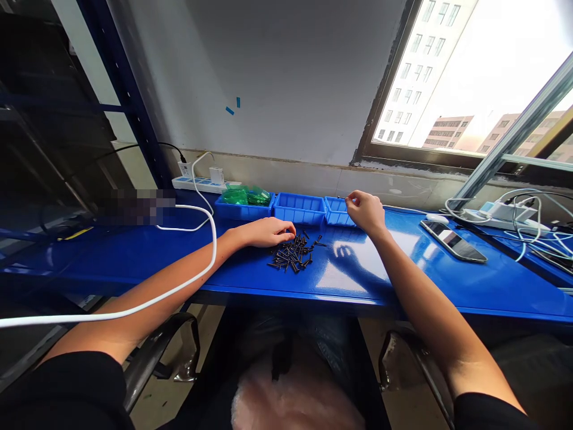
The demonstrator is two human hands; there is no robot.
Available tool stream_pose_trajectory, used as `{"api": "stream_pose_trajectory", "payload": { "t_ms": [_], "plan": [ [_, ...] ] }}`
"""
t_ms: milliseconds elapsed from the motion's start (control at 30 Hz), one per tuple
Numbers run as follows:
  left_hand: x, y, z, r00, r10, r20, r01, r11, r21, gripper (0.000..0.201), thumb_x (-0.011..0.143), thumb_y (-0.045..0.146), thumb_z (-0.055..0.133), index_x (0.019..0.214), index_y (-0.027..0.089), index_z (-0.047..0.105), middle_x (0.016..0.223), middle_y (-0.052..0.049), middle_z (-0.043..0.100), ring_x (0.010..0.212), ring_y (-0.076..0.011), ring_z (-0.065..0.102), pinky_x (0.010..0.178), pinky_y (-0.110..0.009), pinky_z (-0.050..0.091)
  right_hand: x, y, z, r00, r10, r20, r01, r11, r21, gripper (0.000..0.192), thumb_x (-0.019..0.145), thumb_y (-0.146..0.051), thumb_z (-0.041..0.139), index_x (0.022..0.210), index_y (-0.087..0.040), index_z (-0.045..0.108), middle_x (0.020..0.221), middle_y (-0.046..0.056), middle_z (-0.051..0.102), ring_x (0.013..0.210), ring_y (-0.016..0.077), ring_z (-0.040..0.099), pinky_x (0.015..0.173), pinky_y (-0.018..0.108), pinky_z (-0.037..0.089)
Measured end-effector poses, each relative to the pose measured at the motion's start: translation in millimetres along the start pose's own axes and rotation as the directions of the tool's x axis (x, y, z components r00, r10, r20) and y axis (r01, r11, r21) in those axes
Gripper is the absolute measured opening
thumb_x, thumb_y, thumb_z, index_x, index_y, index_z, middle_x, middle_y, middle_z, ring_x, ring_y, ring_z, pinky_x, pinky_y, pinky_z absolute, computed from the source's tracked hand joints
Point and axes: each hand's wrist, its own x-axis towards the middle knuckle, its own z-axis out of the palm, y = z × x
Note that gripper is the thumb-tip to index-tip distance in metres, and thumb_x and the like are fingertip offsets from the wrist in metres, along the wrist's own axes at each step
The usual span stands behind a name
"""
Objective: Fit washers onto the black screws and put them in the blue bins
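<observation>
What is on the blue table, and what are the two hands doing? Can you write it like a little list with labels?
Table: blue table, shiny
Left hand: left hand rests at the edge of the pile of black screws
Right hand: right hand pinches one small screw over the right bin
Bins: three blue bins; the left bin holds green bags, the middle bin looks empty
Other things: phone, white cable
</observation>
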Motion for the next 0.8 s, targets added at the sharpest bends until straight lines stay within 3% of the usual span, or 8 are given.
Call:
{"api": "stream_pose_trajectory", "payload": {
  "t_ms": [267, 800],
  "plan": [
    [-1.1, 0.1, -0.6, 1.000, -0.003, 0.002, 0.003, 1.000, -0.004, 0.029, 0.088, 0.033, 0.041, 0.105, 0.017, 0.059, 0.078, -0.002, 0.063, 0.065, -0.0130, 0.055, 0.061, -0.021, 0.038, 2.5, 4.8, -3.5, 0.998, 0.061, 0.018, -0.061, 0.998, -0.007, 0.025, 0.077, -0.028, 0.048, 0.088, -0.021, 0.069, 0.085, 0.006, 0.069, 0.077, 0.0210, 0.060, 0.058, 0.026, 0.037],
    [-3.3, 4.6, -3.4, 0.999, -0.032, 0.034, 0.032, 0.999, 0.000, 0.032, 0.088, 0.034, 0.040, 0.108, 0.017, 0.058, 0.081, -0.002, 0.064, 0.069, -0.0140, 0.056, 0.064, -0.021, 0.038, 3.3, 5.8, -3.0, 0.998, 0.045, 0.045, -0.046, 0.999, 0.008, 0.024, 0.075, -0.025, 0.049, 0.085, -0.022, 0.070, 0.081, 0.005, 0.069, 0.075, 0.0197, 0.060, 0.057, 0.025, 0.036]
  ]
}}
